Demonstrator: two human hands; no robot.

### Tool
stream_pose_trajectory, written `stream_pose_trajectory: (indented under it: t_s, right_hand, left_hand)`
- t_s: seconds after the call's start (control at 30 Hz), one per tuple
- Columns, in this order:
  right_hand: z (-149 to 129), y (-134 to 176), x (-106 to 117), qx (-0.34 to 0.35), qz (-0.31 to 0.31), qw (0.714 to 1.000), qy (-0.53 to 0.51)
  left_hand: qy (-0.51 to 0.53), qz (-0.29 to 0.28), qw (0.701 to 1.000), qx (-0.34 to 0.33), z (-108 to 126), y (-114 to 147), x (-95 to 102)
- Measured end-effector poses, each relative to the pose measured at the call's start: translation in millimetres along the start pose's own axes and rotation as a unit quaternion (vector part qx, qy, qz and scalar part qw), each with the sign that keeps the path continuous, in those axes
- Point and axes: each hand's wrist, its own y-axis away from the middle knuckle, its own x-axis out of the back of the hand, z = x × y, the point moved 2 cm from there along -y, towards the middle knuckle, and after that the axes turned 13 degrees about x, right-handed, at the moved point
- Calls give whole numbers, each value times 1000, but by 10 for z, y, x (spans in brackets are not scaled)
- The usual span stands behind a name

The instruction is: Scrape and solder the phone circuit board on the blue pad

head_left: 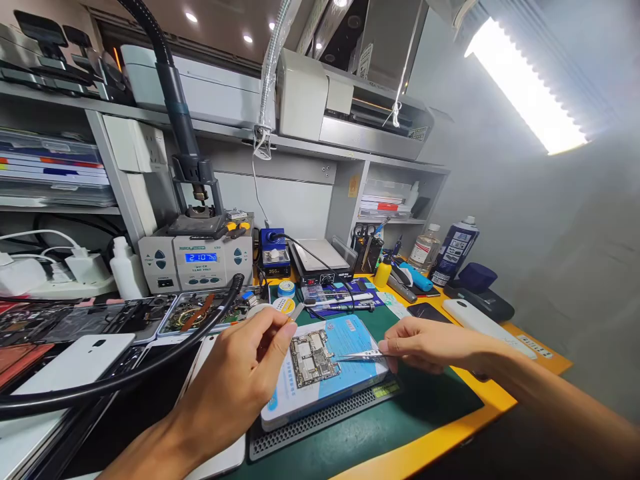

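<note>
A small phone circuit board (314,359) lies on a blue and white box (356,331). My right hand (413,343) is closed around metal tweezers (361,356), whose tips point left and reach the board's right edge. Whether the tips touch the board, I cannot tell. Just left of the board, my left hand (245,363) pinches a small pale strip-like piece (297,312) between thumb and fingers. The rest of that piece is hidden by the fingers. Beneath the box is a grey perforated plate (325,417) on a green mat (415,420).
A thick black hose (165,380) curves across the left side from a hot-air station (197,260). White phones (95,360) lie at left. Behind the box stand a soldering station (274,253) and a flat heating plate (323,257). Bottles (454,250) line the back right.
</note>
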Motion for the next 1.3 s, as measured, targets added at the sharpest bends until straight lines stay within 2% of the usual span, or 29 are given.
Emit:
stream_pose_trajectory:
  t_s: [0.8,1.3]
  right_hand:
    - [-36,-92,-37,19,-19,1000,12]
    - [56,-14,-129,25,-9,994,-103]
  left_hand:
    - [-5,2,1000,-1,-17,-14,-10]
    - [-6,13,1000,-13,20,-20,-1]
